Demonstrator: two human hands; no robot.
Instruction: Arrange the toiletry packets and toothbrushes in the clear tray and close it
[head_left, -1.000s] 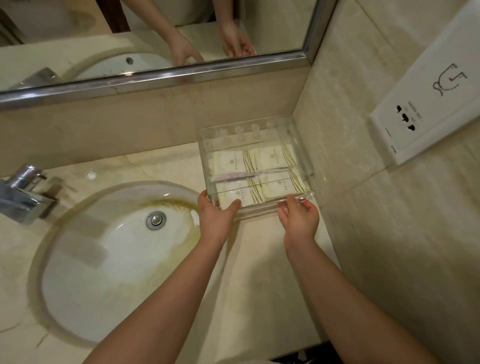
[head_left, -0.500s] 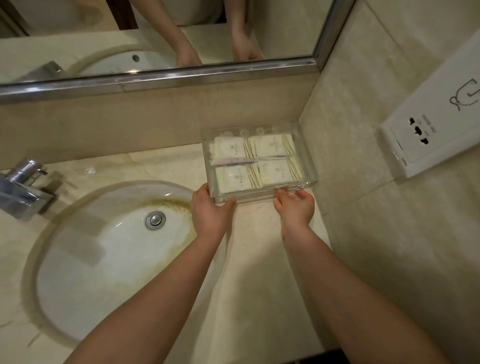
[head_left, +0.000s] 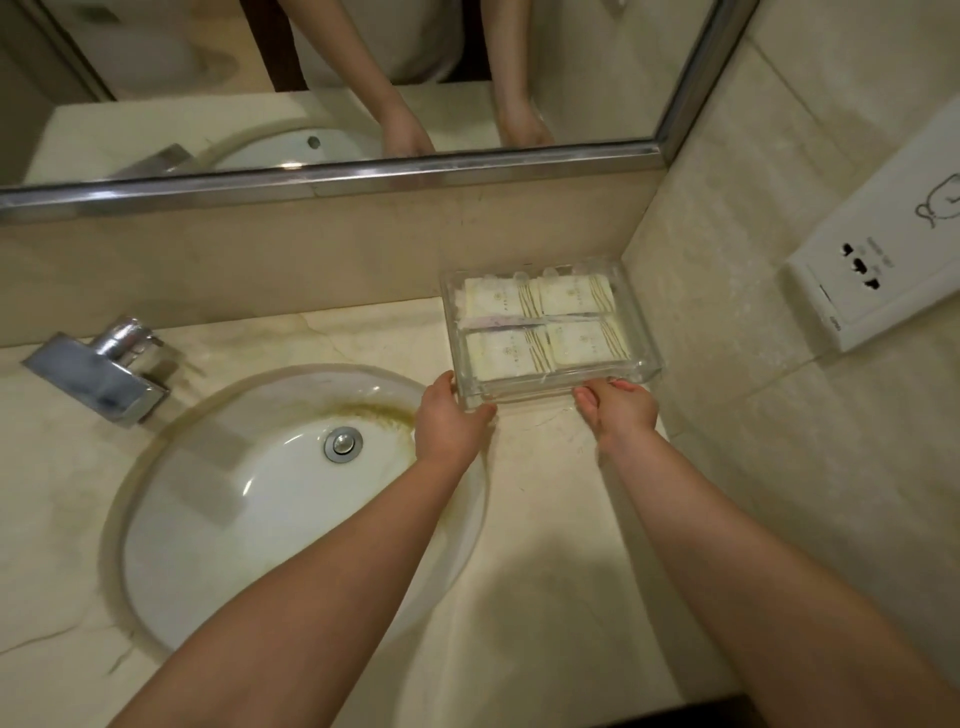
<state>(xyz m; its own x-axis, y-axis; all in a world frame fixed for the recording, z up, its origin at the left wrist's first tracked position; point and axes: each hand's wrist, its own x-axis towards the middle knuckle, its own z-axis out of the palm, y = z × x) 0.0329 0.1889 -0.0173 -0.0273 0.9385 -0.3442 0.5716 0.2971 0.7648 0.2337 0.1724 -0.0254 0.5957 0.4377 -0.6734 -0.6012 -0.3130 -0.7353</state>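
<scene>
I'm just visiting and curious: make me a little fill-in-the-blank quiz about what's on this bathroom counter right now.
1. The clear tray shows ____ white toiletry packets laid in a grid.
2. The tray sits in the counter's corner, to the ____ of the sink.
3. The left hand and right hand both touch the tray's ____ edge.
4. The faucet is made of shiny ____.

Missing words: four; right; near; metal

Beige marble bench (head_left: 545, 597) holding stained white sink (head_left: 249, 499), chrome tap (head_left: 104, 371); mirror (head_left: 337, 78) hanging above; socket (head_left: 872, 280) sitting on tiled wall (head_left: 779, 130).
</scene>
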